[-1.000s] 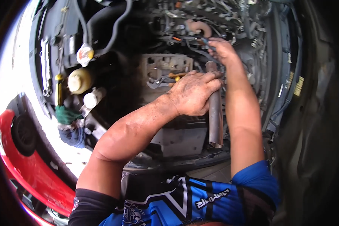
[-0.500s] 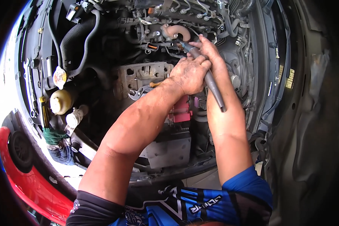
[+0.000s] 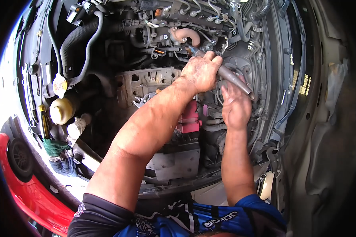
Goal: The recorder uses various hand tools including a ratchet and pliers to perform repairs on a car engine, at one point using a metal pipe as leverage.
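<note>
My left hand (image 3: 202,72) is wrapped around a long grey metal pipe (image 3: 235,81) that slants across the engine bay. The pipe's far end, with a bit of blue showing, reaches in beside a curved tan metal pipe (image 3: 190,34) on the engine. What it meets there is too small to make out. Just below the grey pipe's near end is my right hand (image 3: 236,108), fingers extended and spread. Some of its fingertips pass behind the pipe, so contact cannot be told. Slip-joint pliers (image 3: 142,100) lie on a metal bracket, partly behind my left forearm.
A red cover (image 3: 190,118) sits above the battery (image 3: 176,162). Along the left are a yellowed reservoir (image 3: 62,109), a yellow-handled screwdriver (image 3: 43,118), a wrench (image 3: 25,81) and a green cloth (image 3: 56,146). A red car (image 3: 31,197) stands beyond the left edge.
The grey pipe's near end has swung right and away from me. My right hand has drawn back from its far part to below its near end. The left keeps its grip.
</note>
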A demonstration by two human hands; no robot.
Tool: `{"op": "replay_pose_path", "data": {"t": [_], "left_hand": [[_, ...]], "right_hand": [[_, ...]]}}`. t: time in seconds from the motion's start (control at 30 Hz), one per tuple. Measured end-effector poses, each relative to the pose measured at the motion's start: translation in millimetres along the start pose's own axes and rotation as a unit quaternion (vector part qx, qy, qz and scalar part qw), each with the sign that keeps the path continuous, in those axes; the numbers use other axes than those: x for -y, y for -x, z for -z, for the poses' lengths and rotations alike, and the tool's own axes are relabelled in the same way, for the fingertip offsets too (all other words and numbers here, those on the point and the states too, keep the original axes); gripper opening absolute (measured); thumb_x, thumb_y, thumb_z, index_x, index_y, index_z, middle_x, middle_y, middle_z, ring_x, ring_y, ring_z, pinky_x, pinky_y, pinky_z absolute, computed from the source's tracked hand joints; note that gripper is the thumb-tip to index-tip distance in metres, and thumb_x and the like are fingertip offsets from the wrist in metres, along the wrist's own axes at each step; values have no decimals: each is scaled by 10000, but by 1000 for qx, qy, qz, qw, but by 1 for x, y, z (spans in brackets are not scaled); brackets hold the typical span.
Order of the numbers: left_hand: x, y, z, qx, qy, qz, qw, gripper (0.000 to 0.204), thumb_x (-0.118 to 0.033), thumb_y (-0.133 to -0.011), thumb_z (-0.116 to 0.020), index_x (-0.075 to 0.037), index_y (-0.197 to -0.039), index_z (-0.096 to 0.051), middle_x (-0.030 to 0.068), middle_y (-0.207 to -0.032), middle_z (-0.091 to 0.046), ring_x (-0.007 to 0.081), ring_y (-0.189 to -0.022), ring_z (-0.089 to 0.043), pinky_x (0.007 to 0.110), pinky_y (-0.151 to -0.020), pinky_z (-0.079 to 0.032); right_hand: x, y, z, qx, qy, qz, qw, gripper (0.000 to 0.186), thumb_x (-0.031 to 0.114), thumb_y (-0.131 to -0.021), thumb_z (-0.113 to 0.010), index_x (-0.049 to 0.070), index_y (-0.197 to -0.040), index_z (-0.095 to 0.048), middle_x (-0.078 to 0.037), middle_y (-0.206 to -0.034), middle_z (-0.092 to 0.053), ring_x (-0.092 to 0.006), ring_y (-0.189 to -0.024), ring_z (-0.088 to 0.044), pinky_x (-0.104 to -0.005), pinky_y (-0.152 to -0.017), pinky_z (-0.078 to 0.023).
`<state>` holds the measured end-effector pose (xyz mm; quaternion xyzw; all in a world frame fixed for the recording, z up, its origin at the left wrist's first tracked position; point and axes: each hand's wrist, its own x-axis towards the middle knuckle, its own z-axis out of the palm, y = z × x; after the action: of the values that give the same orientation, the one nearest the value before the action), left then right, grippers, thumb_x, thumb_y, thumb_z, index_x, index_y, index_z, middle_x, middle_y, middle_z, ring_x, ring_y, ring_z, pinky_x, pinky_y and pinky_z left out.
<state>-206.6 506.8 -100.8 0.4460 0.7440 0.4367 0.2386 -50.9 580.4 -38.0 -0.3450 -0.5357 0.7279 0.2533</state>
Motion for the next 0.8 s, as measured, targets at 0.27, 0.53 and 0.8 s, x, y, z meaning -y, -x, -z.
{"op": "replay_pose_path", "data": {"t": [0.27,0.53,0.8], "left_hand": [[8,1,-12,-32,50,71,996,555,-122,-769,-692,-97,-1304,-546,223,-1277,-542,433,-1166,-576,486,-994,-475],[55,-9,-49,-84,141,158,974,823,-217,-806,-679,99,-1469,-307,357,-1505,-337,427,-1416,-368,419,-1176,-338],[50,-11,-47,-112,194,200,954,845,-189,-812,-659,139,-1480,-258,364,-1515,-317,435,-1439,-328,410,-1197,-297]], "right_hand": [[-27,-30,-2,75,60,202,975,303,-5,-871,-718,-4,-1145,-588,-203,-1304,-614,-292,-1289,-534,-444,-1131,-385],[-44,-33,-2,111,206,285,930,275,-3,-893,-685,-17,-1154,-598,-227,-1301,-615,-310,-1267,-561,-438,-1127,-400],[-37,-65,-27,143,112,296,938,196,-138,-878,-597,11,-981,-523,-203,-1022,-683,-288,-1014,-665,-457,-982,-511]]}}
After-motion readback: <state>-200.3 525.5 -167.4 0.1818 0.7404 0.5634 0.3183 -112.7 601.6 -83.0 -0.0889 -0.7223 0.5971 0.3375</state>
